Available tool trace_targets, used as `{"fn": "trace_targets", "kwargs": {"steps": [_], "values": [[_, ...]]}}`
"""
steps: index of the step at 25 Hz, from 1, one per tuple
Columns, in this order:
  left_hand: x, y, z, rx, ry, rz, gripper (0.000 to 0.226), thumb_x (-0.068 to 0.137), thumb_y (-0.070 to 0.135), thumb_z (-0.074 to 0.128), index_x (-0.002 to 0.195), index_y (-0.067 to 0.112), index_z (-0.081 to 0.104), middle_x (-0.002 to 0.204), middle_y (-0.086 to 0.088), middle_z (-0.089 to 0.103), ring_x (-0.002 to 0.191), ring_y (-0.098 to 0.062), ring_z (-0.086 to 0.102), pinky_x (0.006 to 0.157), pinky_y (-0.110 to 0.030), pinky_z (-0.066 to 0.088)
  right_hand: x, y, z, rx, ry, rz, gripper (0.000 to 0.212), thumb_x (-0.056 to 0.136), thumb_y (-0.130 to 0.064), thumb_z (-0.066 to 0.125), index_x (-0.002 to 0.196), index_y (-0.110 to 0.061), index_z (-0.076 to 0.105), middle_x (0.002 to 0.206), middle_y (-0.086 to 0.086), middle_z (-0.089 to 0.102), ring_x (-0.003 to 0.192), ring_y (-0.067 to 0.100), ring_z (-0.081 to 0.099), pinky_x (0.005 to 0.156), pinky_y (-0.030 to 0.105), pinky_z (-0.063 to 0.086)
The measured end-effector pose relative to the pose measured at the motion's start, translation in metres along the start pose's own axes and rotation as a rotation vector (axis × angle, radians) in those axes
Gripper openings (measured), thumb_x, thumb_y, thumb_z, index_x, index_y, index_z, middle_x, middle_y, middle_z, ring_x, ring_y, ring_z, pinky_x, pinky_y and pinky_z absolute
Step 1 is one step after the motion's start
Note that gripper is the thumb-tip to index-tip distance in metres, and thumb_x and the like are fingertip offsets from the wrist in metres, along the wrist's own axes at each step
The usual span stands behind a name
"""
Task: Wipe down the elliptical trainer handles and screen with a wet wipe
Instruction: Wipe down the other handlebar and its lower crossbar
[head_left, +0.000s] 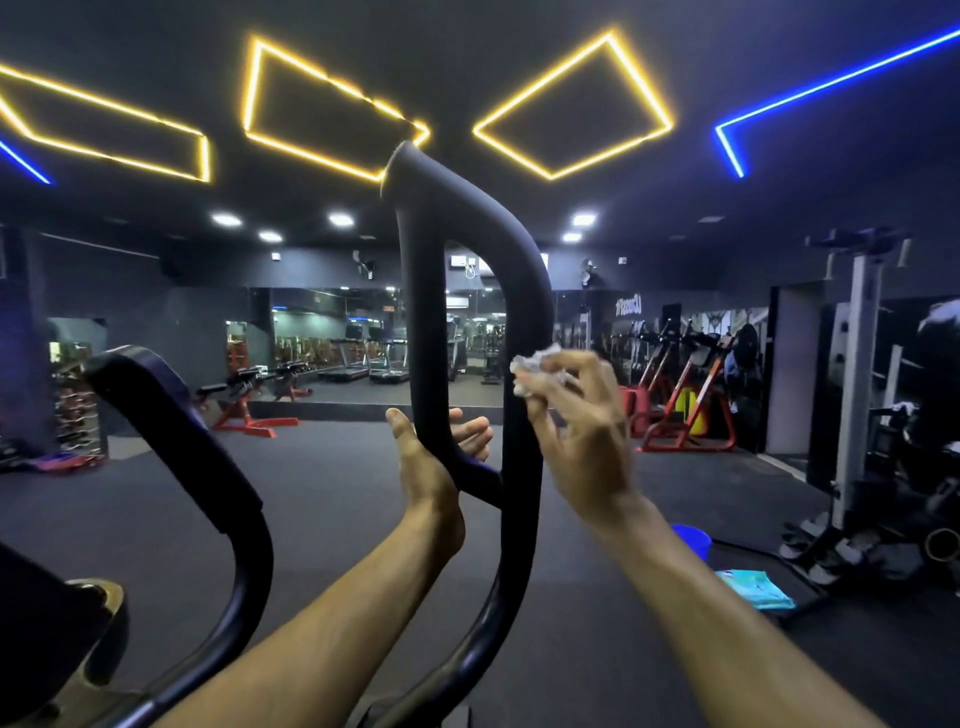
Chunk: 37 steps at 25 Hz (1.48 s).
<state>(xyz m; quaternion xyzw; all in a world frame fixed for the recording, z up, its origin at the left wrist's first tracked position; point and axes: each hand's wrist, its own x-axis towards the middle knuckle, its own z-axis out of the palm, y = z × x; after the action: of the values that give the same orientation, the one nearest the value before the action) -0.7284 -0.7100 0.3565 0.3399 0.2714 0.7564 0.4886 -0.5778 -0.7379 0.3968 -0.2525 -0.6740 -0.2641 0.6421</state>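
Wet wipe (537, 370) pinched in right hand (584, 441); left hand (434, 462) around handle (467, 291).

1. We see a dim room, the ceiling and floor nearly black.
2. Light comes from yellow strip outlines (332, 109) glowing across the top of the frame, blue strips (831, 80) at the upper right and far left, and small white downlights (340, 219) at mid-height.
3. The strips bloom with soft halos.
4. Straight lines bow toward the edges, a wide-angle warp.
5. We find distant machines soft and grainy.
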Motion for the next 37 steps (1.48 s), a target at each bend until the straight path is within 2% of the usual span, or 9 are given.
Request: {"fn": "trace_targets", "kwargs": {"steps": [4,8,16,19,25,28,30,33,37], "values": [[-0.004,-0.001,0.004,-0.041,0.048,0.015,0.084,0.104,0.072,0.019,0.113,0.003,0.066,0.101,-0.026,0.077,0.099,-0.039,0.076,0.103,-0.053,0.055,-0.058,0.015,0.012,-0.017,-0.098,-0.011,0.021,0.086,-0.005,0.078,0.106,-0.01,0.078,0.105,0.003,0.063,0.096,0.02,0.055,0.09,0.008,0.038],[-0.007,-0.003,0.006,-0.066,0.065,0.015,0.08,0.104,0.072,0.021,0.111,0.006,0.065,0.102,-0.023,0.078,0.099,-0.036,0.077,0.105,-0.052,0.054,-0.085,0.019,0.0,0.032,-0.228,0.005,0.04,0.086,-0.003,0.079,0.123,-0.014,0.07,0.105,-0.003,0.065,0.093,0.018,0.058,0.081,0.032,0.051],[-0.007,-0.001,0.007,-0.054,0.09,-0.023,0.08,0.104,0.071,0.02,0.12,0.008,0.065,0.101,-0.017,0.08,0.1,-0.03,0.078,0.106,-0.049,0.053,0.094,0.006,-0.017,0.034,0.006,-0.248,0.017,0.097,-0.01,0.069,0.113,-0.005,0.074,0.111,0.012,0.062,0.108,0.017,0.06,0.09,0.031,0.057],[-0.004,0.0,0.006,-0.059,0.071,-0.032,0.077,0.104,0.072,0.019,0.118,0.01,0.064,0.099,-0.015,0.08,0.103,-0.031,0.076,0.109,-0.05,0.051,0.066,0.014,-0.009,0.05,-0.002,-0.194,0.013,0.097,-0.006,0.067,0.108,-0.005,0.073,0.111,0.007,0.063,0.106,0.016,0.061,0.09,0.031,0.057],[-0.004,-0.002,0.009,-0.071,0.098,0.004,0.079,0.105,0.07,0.021,0.114,0.005,0.065,0.099,-0.021,0.079,0.097,-0.034,0.078,0.102,-0.05,0.055,-0.026,0.023,0.001,0.152,-0.063,0.028,0.02,0.09,0.005,0.07,0.108,-0.003,0.071,0.098,0.004,0.062,0.097,-0.012,0.056,0.088,0.027,0.056],[-0.004,-0.002,0.007,-0.068,0.098,-0.008,0.081,0.105,0.071,0.02,0.112,0.004,0.066,0.102,-0.022,0.079,0.096,-0.033,0.078,0.097,-0.048,0.057,-0.017,0.025,-0.01,0.144,-0.116,0.007,0.016,0.091,-0.001,0.073,0.106,-0.008,0.071,0.101,-0.001,0.065,0.092,0.001,0.062,0.082,0.034,0.058],[-0.005,-0.001,0.006,-0.055,0.085,-0.016,0.082,0.104,0.071,0.02,0.114,0.004,0.066,0.103,-0.021,0.079,0.098,-0.033,0.078,0.095,-0.046,0.057,0.014,0.023,-0.015,0.133,-0.01,0.011,0.012,0.094,-0.008,0.072,0.106,-0.011,0.072,0.102,-0.003,0.067,0.094,0.012,0.064,0.082,0.033,0.055],[-0.006,0.001,0.006,-0.044,0.086,-0.03,0.082,0.104,0.071,0.019,0.115,0.005,0.066,0.103,-0.019,0.079,0.1,-0.032,0.078,0.095,-0.045,0.057,0.048,0.015,-0.009,0.22,0.112,0.084,0.012,0.097,-0.013,0.069,0.108,-0.011,0.073,0.1,-0.004,0.065,0.093,0.005,0.062,0.081,0.029,0.056],[-0.006,0.002,0.007,-0.061,0.099,-0.018,0.081,0.104,0.071,0.02,0.11,0.005,0.065,0.105,-0.022,0.078,0.098,-0.033,0.078,0.095,-0.045,0.057,-0.013,0.012,0.005,0.221,0.029,0.112,0.018,0.097,-0.002,0.066,0.113,-0.012,0.071,0.103,-0.003,0.061,0.093,0.007,0.061,0.077,0.027,0.056]]}}
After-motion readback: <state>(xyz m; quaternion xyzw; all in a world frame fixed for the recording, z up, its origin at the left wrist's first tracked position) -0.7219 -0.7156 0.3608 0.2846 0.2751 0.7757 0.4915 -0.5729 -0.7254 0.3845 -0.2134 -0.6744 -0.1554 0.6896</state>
